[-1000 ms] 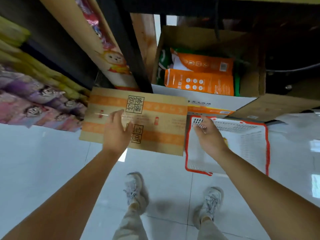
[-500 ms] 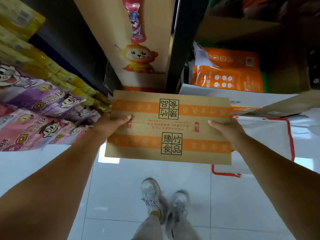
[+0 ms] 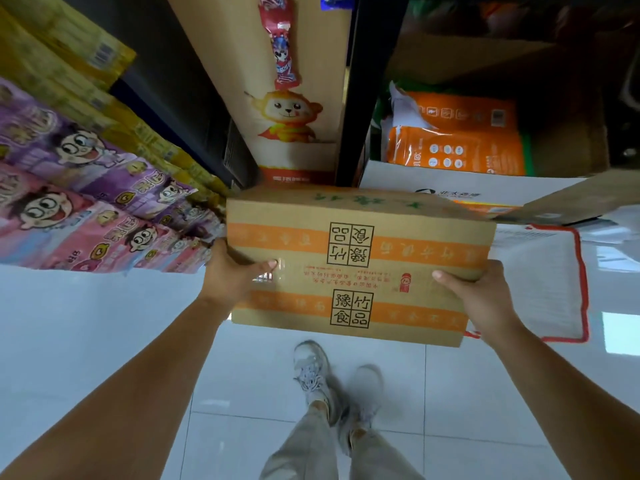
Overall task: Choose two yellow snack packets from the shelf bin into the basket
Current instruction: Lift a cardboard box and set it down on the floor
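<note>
My left hand [image 3: 235, 271] and right hand [image 3: 481, 292] have fingers clamped on the cardboard box [image 3: 356, 265], basket [image 3: 547, 282] just beside

The floor [image 3: 86, 341] is pale glossy tile with thin grout lines, catching bright window-like reflections at the right edge. A dark metal shelf post [image 3: 349, 98] rises in the middle, with black shelving [image 3: 166, 81] running off to its left.

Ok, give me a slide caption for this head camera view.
Both hands, left and right, hold a closed cardboard box at the shelf; the red-rimmed basket waits on the floor beside it.
</note>
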The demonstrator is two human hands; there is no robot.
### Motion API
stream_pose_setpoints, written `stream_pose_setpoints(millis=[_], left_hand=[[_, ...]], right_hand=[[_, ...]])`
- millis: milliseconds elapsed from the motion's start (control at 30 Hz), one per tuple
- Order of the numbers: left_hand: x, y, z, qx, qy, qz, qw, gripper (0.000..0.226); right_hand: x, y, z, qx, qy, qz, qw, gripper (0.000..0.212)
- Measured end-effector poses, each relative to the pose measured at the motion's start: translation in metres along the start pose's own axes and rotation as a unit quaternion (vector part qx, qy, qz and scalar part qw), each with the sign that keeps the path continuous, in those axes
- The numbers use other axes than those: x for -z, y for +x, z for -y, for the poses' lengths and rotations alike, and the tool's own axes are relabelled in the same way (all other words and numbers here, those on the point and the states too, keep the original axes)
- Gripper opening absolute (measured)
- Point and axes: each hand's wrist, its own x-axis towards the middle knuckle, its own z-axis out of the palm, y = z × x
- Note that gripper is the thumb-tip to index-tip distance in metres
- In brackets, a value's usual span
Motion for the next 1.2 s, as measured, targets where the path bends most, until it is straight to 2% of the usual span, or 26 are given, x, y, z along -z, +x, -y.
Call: stream_pose_setpoints(millis=[100, 200, 467, 633, 767, 867, 900, 967, 1067, 1133, 1167, 1200], left_hand=[[-0.002, -0.023, 0.029, 0.043, 0.015, 0.017, 0.999, 0.080], [-0.011, -0.046, 0.060, 0.060, 0.087, -0.026, 0.994, 0.065], [-0.016, -0.069, 0.092, 0.035, 0.126, -0.038, 0.991, 0.081], [-0.012, -0.061, 0.081, 0.029, 0.143, -0.049, 0.988, 0.063], [-0.001, -0.027, 0.043, -0.024, 0.191, -0.070, 0.979, 0.053], [0.000, -0.006, 0.025, -0.041, 0.158, -0.070, 0.984, 0.043], [-0.002, -0.002, 0.027, -0.041, 0.135, -0.054, 0.989, 0.039], [-0.004, 0.001, 0.038, -0.022, 0.070, 0.009, 0.997, 0.031], [-0.002, -0.006, 0.061, -0.007, 0.007, 0.077, 0.997, 0.067], [-0.002, -0.016, 0.076, 0.039, 0.018, 0.068, 0.997, 0.074], [-0.002, -0.022, 0.083, 0.067, 0.032, 0.053, 0.996, 0.071], [-0.003, -0.028, 0.089, 0.088, 0.049, 0.042, 0.994, 0.067]], right_hand=[[0.001, -0.019, -0.024, -0.021, -0.008, 0.016, 1.000, 0.068], [0.001, -0.034, -0.055, -0.036, -0.024, 0.027, 0.999, 0.070], [0.001, -0.053, -0.095, -0.041, 0.012, 0.051, 0.998, 0.075], [0.006, -0.048, -0.085, -0.017, -0.044, 0.031, 0.998, 0.064], [0.011, -0.027, -0.051, 0.016, -0.121, -0.029, 0.992, 0.040], [0.010, -0.007, -0.034, 0.013, -0.157, -0.027, 0.987, 0.035], [0.007, -0.002, -0.034, 0.009, -0.154, -0.011, 0.988, 0.038], [-0.002, 0.001, -0.042, -0.006, -0.078, 0.042, 0.996, 0.045], [-0.012, -0.008, -0.061, -0.024, -0.024, 0.094, 0.995, 0.076], [-0.015, -0.016, -0.074, -0.063, -0.032, 0.115, 0.991, 0.100], [-0.016, -0.021, -0.080, -0.084, -0.029, 0.119, 0.989, 0.102], [-0.017, -0.025, -0.086, -0.098, -0.017, 0.118, 0.988, 0.096]])
